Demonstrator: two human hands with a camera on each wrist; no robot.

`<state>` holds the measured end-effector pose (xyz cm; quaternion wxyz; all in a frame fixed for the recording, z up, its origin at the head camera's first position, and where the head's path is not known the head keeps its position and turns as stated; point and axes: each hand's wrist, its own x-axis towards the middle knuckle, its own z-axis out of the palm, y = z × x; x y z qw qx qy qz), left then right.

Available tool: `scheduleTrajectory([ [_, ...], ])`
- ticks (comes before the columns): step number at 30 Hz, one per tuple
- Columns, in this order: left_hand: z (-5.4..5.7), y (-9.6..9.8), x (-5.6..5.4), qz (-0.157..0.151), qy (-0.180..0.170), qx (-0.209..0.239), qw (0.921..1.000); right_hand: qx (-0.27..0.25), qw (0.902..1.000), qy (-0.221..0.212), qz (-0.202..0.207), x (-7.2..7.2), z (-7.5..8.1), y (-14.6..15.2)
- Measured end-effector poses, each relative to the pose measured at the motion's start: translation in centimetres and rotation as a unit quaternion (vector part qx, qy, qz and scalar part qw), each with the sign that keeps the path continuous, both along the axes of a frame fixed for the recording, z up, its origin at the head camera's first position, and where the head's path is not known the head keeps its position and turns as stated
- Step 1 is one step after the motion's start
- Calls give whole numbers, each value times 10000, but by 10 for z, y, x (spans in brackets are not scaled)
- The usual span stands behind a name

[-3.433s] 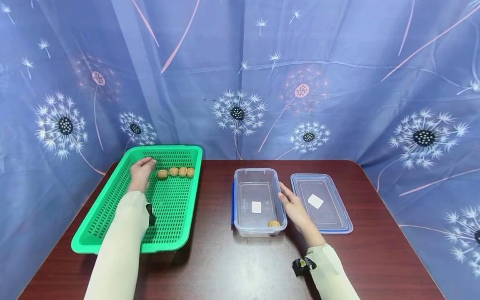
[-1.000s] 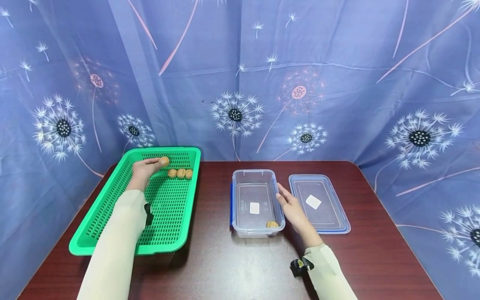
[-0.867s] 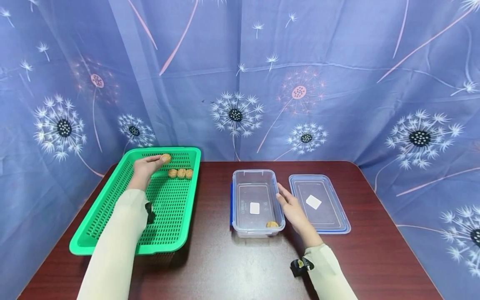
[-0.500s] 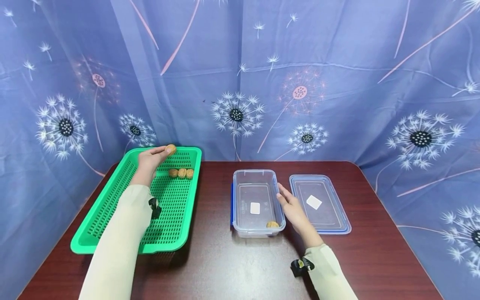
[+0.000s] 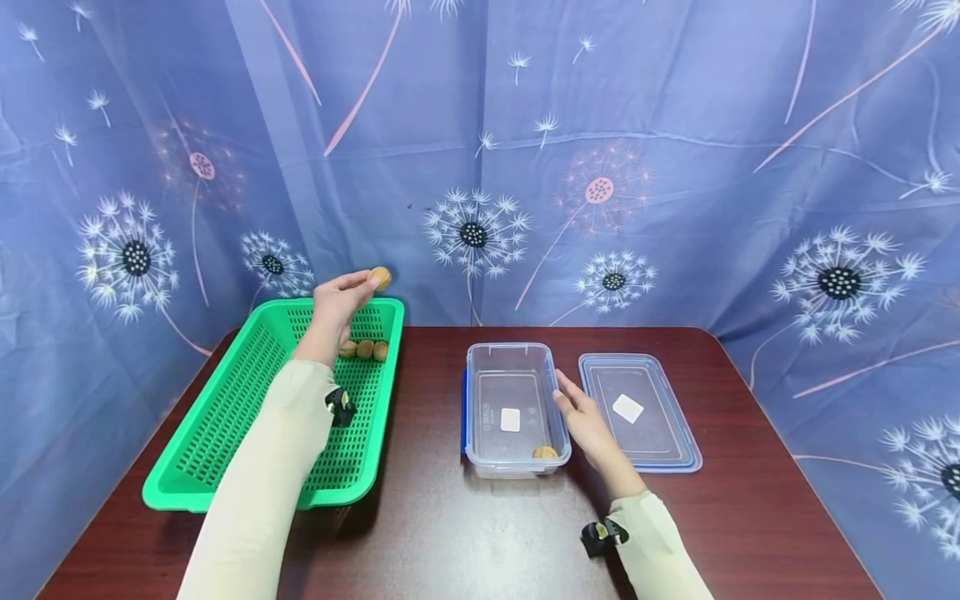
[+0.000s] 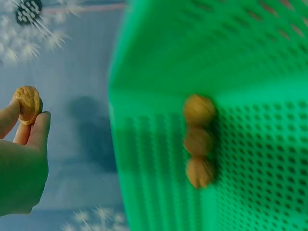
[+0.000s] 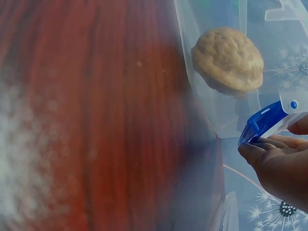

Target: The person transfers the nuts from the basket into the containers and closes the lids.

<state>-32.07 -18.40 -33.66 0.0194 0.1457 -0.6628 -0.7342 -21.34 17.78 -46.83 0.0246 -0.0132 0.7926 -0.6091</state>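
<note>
My left hand pinches a walnut between thumb and fingertips, held up above the far rim of the green plastic basket. Inside the basket, three walnuts sit in a row against its far wall. My right hand lies along the right side of a clear plastic container, fingers fairly straight. In the right wrist view its fingertips touch a blue latch hanging from the container's rim. One walnut rests in the container's near right corner.
A clear lid with a blue seal lies flat on the dark red table, right of the container. Another blue latch hangs on the container's left side. A blue dandelion-print curtain stands behind the table.
My left hand has picked one walnut from the row of several, then lifted it up and to the right, above the basket's far rim. My right hand has stayed at the container.
</note>
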Motion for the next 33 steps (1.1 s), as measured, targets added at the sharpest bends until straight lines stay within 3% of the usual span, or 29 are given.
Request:
scheduleTrajectory([
  [8,17,42,0,-109,330,374,9987,25,10000,41,11,1,0,1],
  [16,28,82,9,-295,631,598,9958,42,10000,2,33,2,1,1],
  [23,26,117,18,-399,908,945,9906,37,10000,14,55,2,2,0],
  [26,22,130,23,-488,859,1058,9895,51,10000,-1,60,2,2,0],
  [33,6,151,35,-783,702,833,9910,113,9999,-28,-4,1,2,0],
])
